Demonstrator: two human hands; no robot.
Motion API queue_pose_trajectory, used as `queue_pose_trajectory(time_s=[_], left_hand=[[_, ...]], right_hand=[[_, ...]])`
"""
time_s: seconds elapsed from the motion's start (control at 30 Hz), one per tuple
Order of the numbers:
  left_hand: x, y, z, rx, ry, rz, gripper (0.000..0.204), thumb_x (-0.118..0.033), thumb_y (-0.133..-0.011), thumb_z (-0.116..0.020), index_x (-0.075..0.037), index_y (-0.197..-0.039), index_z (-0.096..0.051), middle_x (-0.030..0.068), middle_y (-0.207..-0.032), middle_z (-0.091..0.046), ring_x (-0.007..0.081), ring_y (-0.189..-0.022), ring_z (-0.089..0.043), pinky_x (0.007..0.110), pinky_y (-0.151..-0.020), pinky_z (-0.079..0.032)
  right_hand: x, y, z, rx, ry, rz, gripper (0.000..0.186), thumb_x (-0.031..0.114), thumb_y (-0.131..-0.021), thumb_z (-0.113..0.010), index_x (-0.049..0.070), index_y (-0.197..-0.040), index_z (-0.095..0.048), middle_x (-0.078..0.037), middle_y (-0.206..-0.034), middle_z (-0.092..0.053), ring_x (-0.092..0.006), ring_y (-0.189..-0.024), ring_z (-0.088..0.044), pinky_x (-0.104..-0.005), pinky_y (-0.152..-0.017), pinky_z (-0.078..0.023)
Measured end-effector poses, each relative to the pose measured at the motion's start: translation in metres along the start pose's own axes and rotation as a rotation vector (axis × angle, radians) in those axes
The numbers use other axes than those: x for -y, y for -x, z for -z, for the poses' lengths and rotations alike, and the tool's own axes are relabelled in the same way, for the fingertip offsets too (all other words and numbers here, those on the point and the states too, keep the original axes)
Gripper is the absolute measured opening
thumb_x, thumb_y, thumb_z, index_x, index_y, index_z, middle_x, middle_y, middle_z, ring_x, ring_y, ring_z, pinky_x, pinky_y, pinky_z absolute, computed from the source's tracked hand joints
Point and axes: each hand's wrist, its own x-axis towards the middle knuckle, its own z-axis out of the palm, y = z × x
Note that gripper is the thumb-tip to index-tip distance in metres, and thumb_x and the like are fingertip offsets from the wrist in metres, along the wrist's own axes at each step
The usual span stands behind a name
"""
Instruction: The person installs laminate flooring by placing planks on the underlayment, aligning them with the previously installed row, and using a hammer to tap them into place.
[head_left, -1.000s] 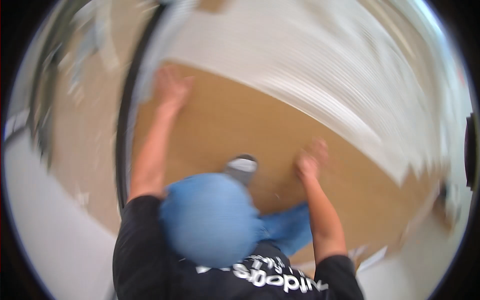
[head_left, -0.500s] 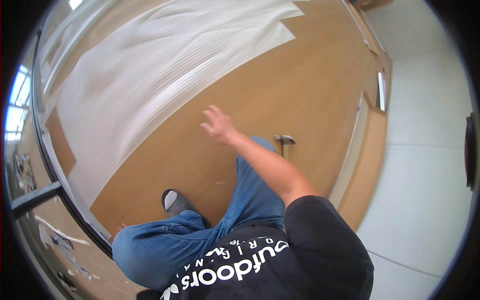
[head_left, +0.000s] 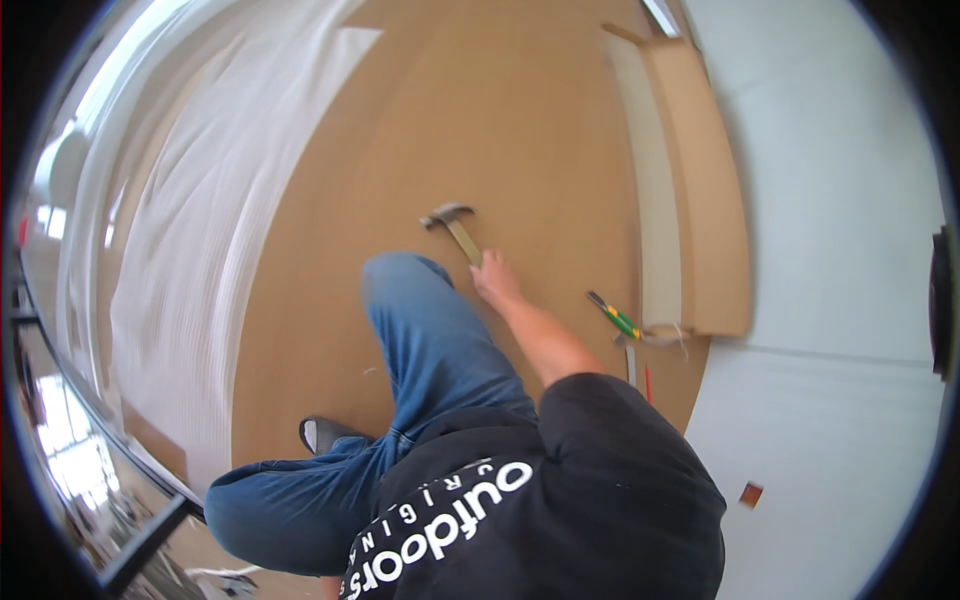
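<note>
My right hand (head_left: 490,277) is closed round the wooden handle of a claw hammer (head_left: 448,218) on brown board (head_left: 485,130). To its right lie a green and yellow tool (head_left: 615,313), a thin grey strip (head_left: 630,365) and a slim red item (head_left: 648,385). Only a sliver of skin, apparently my left arm or hand (head_left: 330,587), shows at the bottom edge beside my body; its fingers are hidden.
White ribbed foam sheet (head_left: 190,270) covers the board's left side, by a dark frame bar (head_left: 140,540) and glossy surface. An open long cardboard box (head_left: 710,200) runs along the right, beside pale floor (head_left: 830,250) with a small brown piece (head_left: 750,495).
My right hand has gone from open in the air to closed on the hammer handle. My left hand has dropped largely out of sight, and the view has swung toward the box.
</note>
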Motion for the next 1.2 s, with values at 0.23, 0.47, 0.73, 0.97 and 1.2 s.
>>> queue_pose_trajectory(time_s=[0.23,0.47,0.73,0.97,1.2], left_hand=[[-0.059,-0.032,0.031,0.229,0.164,-0.003,0.063,-0.043,-0.109,-0.049,-0.01,-0.16,-0.035,0.0119,-0.151,-0.048,0.0305,-0.132,-0.048,0.046,-0.111,-0.042],[-0.112,-0.035,0.002,0.481,0.37,0.077,0.062,-0.042,-0.109,-0.05,-0.01,-0.16,-0.035,0.0105,-0.147,-0.05,0.0281,-0.128,-0.05,0.045,-0.108,-0.044],[-0.196,-0.064,0.028,0.54,0.498,0.045,0.062,-0.04,-0.109,-0.051,-0.01,-0.16,-0.035,0.0089,-0.143,-0.053,0.0254,-0.123,-0.053,0.043,-0.104,-0.047],[-0.256,-0.114,0.007,0.769,0.77,-0.019,0.061,-0.039,-0.109,-0.051,-0.01,-0.16,-0.035,0.0075,-0.139,-0.055,0.023,-0.119,-0.055,0.042,-0.101,-0.049],[-0.338,-0.171,0.005,1.222,0.952,-0.274,0.061,-0.038,-0.108,-0.052,-0.011,-0.16,-0.035,0.006,-0.136,-0.058,0.0206,-0.115,-0.057,0.041,-0.098,-0.051]], right_hand=[[-0.12,-0.032,0.081,-0.445,0.055,-0.022,0.04,0.038,-0.099,-0.06,0.006,-0.123,-0.061,-0.021,-0.128,-0.062,-0.0406,-0.12,-0.059,-0.0533,-0.102,-0.048],[-0.467,0.053,0.184,-0.642,-0.279,-0.736,0.046,0.042,-0.101,-0.058,-0.001,-0.111,-0.071,-0.024,-0.114,-0.07,-0.0412,-0.114,-0.063,-0.0532,-0.096,-0.049],[-0.548,0.055,0.088,-0.533,-1.022,-1.388,0.036,0.045,-0.097,-0.061,0.013,-0.114,-0.064,-0.009,-0.1,-0.057,-0.021,-0.081,-0.049,-0.0442,-0.067,-0.042],[-0.552,0.041,0.105,-0.58,-1.274,-1.229,0.045,0.056,-0.088,-0.059,0.017,-0.11,-0.065,-0.005,-0.109,-0.062,-0.0278,-0.085,-0.052,-0.053,-0.065,-0.04],[-0.496,0.043,0.098,-0.441,-1.423,-1.505,0.052,0.059,-0.083,-0.058,0.013,-0.105,-0.064,-0.009,-0.116,-0.061,-0.0296,-0.103,-0.054,-0.0518,-0.086,-0.043]])
